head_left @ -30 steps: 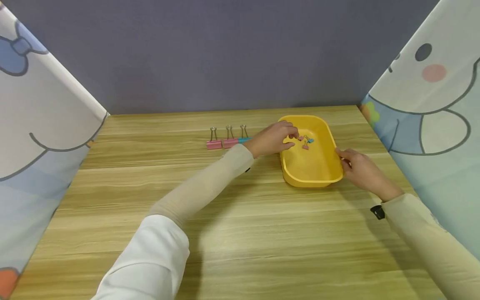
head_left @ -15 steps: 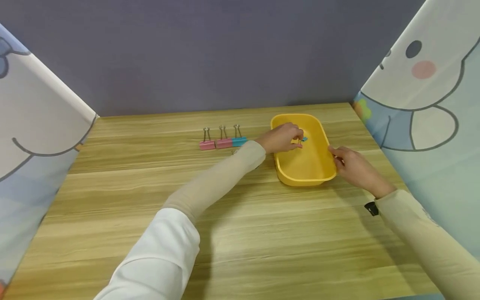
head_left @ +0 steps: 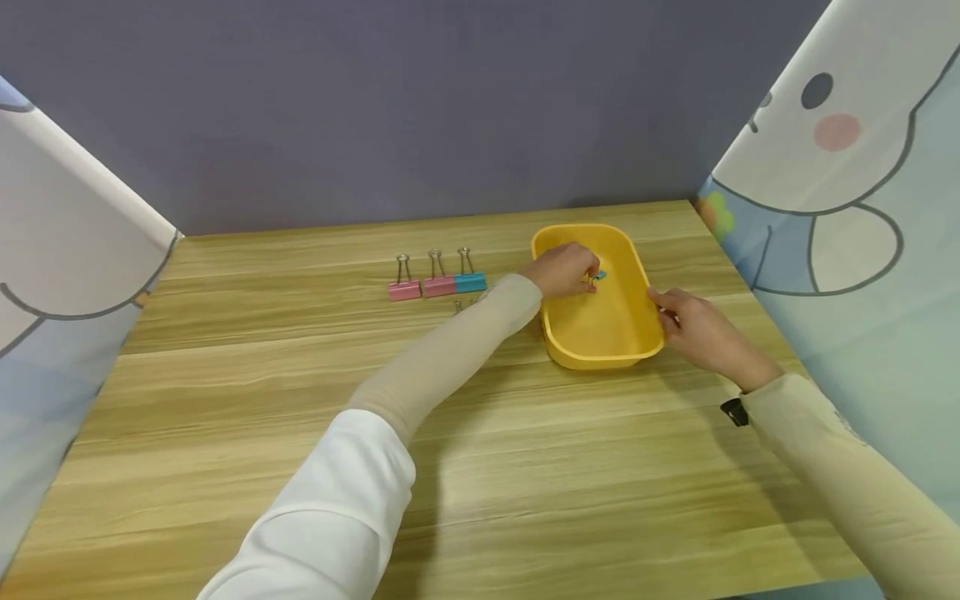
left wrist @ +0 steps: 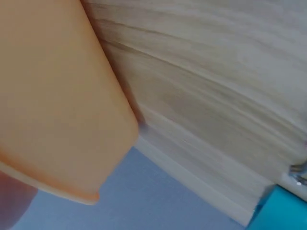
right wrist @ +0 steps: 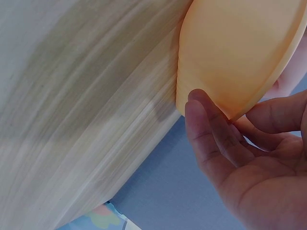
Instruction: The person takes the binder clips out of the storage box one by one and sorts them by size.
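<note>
My left hand (head_left: 564,268) reaches over the far left side of the yellow plastic basin (head_left: 600,333). Its curled thumb and forefinger pinch a small pink binder clip (head_left: 592,287), mostly covered by the fingers. A small blue binder clip (head_left: 600,275) lies beside those fingertips on the basin floor. With thumb and fingers, my right hand (head_left: 697,333) grips the basin's right rim; the right wrist view shows this hand (right wrist: 259,158) with the rim between thumb and fingers. In the left wrist view the basin's outer wall (left wrist: 62,96) hides most of the left hand.
Left of the basin, large binder clips stand in a row: a pink one (head_left: 405,290), another pink one (head_left: 438,286) and a blue one (head_left: 470,282). Metal handles (head_left: 459,307) show partly behind the left sleeve. A grey panel (head_left: 435,108) rises behind the wooden table (head_left: 262,400).
My left hand has lowered into the basin and closed its fingers on the small pink clip. The right hand keeps its hold on the rim. The head view has shifted slightly.
</note>
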`<state>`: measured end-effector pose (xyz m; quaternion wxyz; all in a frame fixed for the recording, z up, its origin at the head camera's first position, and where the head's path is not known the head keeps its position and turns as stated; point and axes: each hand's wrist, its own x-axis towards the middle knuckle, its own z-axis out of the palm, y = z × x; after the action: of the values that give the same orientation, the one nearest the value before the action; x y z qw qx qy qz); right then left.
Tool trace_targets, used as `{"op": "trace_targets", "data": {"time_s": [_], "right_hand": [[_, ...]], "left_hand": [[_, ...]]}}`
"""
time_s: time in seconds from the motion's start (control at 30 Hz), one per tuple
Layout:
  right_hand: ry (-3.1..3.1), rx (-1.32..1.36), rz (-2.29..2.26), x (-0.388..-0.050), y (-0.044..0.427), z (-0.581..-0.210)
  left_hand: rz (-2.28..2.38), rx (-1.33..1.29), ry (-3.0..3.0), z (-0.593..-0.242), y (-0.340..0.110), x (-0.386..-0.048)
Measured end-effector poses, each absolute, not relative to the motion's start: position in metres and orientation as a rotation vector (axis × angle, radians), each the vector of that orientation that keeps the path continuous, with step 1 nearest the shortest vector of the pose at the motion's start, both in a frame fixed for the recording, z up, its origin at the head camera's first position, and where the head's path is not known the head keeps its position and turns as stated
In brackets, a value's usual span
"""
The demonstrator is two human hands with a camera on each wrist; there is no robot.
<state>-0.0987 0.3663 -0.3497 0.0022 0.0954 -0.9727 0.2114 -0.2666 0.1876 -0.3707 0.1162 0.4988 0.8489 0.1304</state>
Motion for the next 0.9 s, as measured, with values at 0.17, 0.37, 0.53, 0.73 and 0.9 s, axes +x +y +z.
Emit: {"op": "trace_targets", "data": {"time_s": [0.17,0.37,0.53,0.73,0.9], "right_hand": [[-3.061,0.301,0.674,-0.098,0.3637,-0.3503],[-3.051,0.317,0.677,-0.0972,0.3613,-0.35],[-3.062,0.318,0.705,-0.0965,0.3594,-0.3492],[-3.068,0.334,0.701,-0.0991,0.3579,-0.3491],[-3.082,0.351,0.719,-0.1032,0.3574,-0.3495]], "left_hand": [[0.329,1.485,2.459,-0.374,0.1902,-0.2663],[0.274,1.51,2.465,-0.3746,0.1921,-0.2625],[0.27,1.475,2.482,-0.3785,0.1938,-0.2616],[0.266,1.443,2.473,-0.3806,0.1935,-0.2609],[0.293,1.439,2.458,-0.3785,0.1888,-0.2627]]}}
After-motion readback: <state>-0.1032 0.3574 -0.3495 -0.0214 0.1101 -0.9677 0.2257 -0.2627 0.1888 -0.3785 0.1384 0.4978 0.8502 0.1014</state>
